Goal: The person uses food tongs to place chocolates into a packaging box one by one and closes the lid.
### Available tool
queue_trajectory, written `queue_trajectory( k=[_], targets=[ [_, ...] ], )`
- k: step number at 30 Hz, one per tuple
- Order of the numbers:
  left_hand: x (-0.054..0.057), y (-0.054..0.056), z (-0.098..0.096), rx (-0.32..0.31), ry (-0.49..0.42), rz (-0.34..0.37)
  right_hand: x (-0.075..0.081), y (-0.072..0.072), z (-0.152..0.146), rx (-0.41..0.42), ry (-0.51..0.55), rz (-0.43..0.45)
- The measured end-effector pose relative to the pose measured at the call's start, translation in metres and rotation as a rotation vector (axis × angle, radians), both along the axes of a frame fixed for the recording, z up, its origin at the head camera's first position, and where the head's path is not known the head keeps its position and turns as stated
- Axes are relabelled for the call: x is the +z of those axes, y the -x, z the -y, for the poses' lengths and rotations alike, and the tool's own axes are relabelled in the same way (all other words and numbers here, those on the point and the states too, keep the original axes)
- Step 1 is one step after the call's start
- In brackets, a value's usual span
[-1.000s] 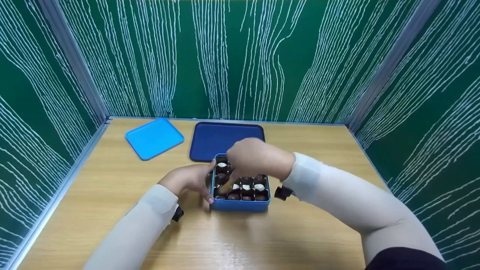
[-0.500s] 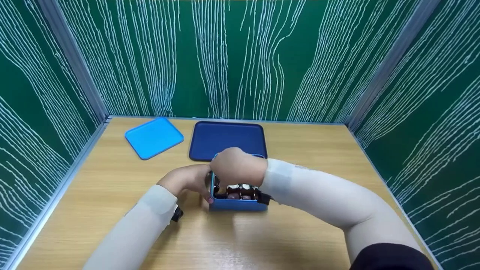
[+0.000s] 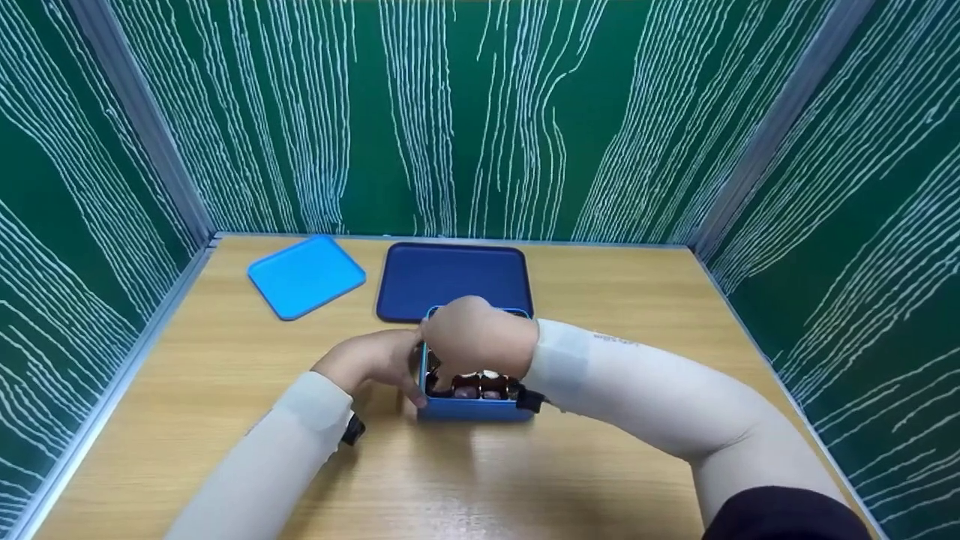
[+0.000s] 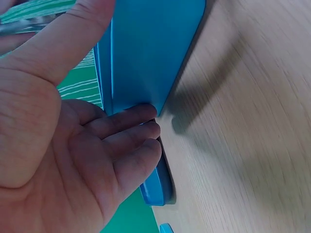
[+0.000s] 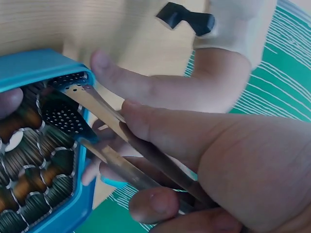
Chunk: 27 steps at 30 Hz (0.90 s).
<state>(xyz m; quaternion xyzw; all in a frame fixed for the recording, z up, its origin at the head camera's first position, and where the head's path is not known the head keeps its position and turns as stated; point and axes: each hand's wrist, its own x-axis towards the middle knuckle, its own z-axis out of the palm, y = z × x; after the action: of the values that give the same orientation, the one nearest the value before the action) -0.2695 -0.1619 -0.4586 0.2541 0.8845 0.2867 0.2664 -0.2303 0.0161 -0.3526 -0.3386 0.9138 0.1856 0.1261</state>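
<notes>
A blue box (image 3: pixel 476 410) of chocolates (image 3: pixel 466 391), divided into small cells, stands on the table. My left hand (image 3: pixel 379 358) rests against its left side, thumb at the front corner; in the left wrist view several fingers (image 4: pixel 136 162) lie extended by the blue wall. Above the box, my right hand (image 3: pixel 476 337) grips metal tongs (image 5: pixel 99 109). Their two perforated ends are apart, down in the corner of the box beside my left thumb in the right wrist view. No chocolate shows between those ends. In the head view the right hand covers much of the box.
Behind the box lies a dark blue tray (image 3: pixel 454 277). A light blue lid-like tray (image 3: pixel 307 274) sits at the back left. Green panels (image 3: pixel 510 120) with white lines surround the wooden table (image 3: pixel 615 465) at the back and sides.
My right hand has moved left and slightly down over the box, then stays nearly in place over the last half second. The left hand stays at the box's side.
</notes>
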Motion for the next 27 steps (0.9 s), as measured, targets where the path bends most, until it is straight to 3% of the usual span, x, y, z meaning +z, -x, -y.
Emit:
queue_trajectory(
  k=[8,15,19,24,27],
  targets=[
    [0.002,0.001,-0.002,0.07,0.094,0.0,0.024,0.005,-0.041,-0.08,0.173,0.039],
    [0.004,0.0,0.0,0.081,0.072,0.0,0.024,0.034,-0.108,-0.246,0.447,0.079],
    [0.003,0.0,0.002,0.089,0.069,0.002,0.004,0.061,-0.154,-0.376,0.63,0.08],
    [0.002,-0.002,0.003,0.085,0.083,-0.03,-0.04,0.093,-0.209,-0.58,0.779,0.059],
    [0.002,-0.003,0.002,0.089,0.09,-0.031,-0.067,0.107,-0.241,-0.657,0.821,0.026]
  ],
)
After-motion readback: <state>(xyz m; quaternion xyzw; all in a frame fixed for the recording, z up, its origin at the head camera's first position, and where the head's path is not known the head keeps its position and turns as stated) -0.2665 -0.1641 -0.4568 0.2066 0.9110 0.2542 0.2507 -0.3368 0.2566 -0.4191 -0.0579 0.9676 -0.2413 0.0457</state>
